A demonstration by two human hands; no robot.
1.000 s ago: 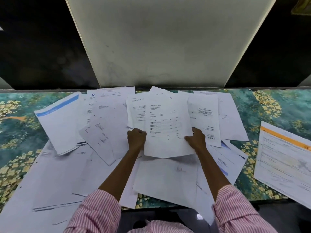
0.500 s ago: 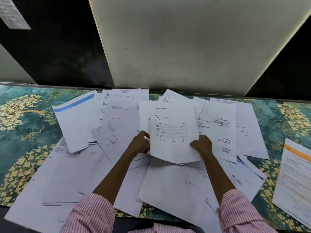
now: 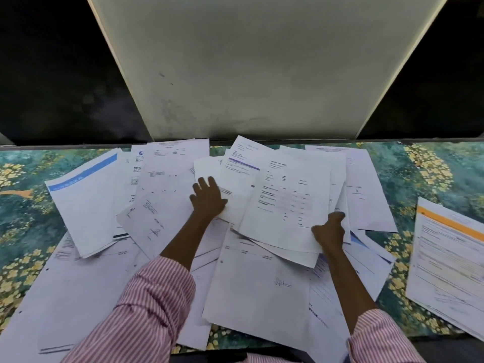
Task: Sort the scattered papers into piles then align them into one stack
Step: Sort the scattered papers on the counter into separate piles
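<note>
Papers (image 3: pixel 162 205): loose white sheets overlap across the middle of the table, from its far edge to the near edge by me.
Held bundle (image 3: pixel 285 203): I see a few fanned sheets at centre right, lying on the others. Their long axis runs near to far, leaning a little right, with the printed head toward the far edge.
Right hand (image 3: pixel 328 231): grasps the bundle's near right corner, thumb up along the edge and fingers curled round it.
Left hand (image 3: pixel 208 199): released, fingers straight and spread, pressing flat on a sheet just left of the bundle.
Signed sheet (image 3: pixel 262 284): lies between my view of the two forearms, tucked under the bundle's near edge and reaching close to the table's near edge.
Blue-banded sheet (image 3: pixel 83 205): at the left of the spread, long axis near to far, band at the far end, tilted.
Orange-banded sheet (image 3: pixel 450 258): apart at the right and cut off by the frame.
Open room: the floral cloth (image 3: pixel 23 205) shows bare at far left, and again in a strip between the spread and the orange-banded sheet.
Far edge: a pale panel (image 3: pixel 248 74) rises right behind it, and the farthest sheets reach it.
</note>
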